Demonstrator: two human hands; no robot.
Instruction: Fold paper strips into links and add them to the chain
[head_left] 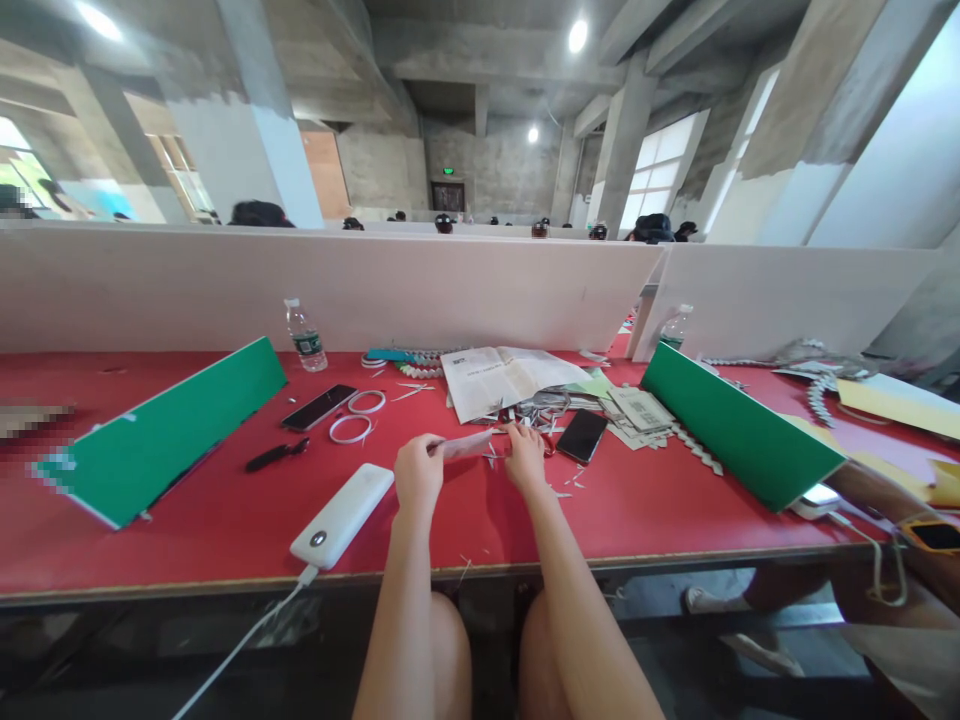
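My left hand [418, 478] is closed on one end of a pale paper strip [466, 444], held just above the red table. The strip points right, towards my right hand [525, 458]. That hand's fingers are bent and slightly apart beside the strip's far end; no grip on anything shows. Close to its fingertips is a red loop [548, 444], perhaps a scissors handle. Beyond both hands, a printed sheet [499, 378] lies over a heap of paper strips [541, 408]. Small white cuttings [576, 478] are scattered to the right.
A white power bank [343, 515] with a cable, a black cutter-like tool [276, 455], a phone [319, 407] and white tape rings [350, 429] are at left. Another phone [582, 437] lies at right. Green dividers [739, 430] stand on both sides; a bottle [306, 338] stands behind. A neighbour's arm [874, 492] shows at right.
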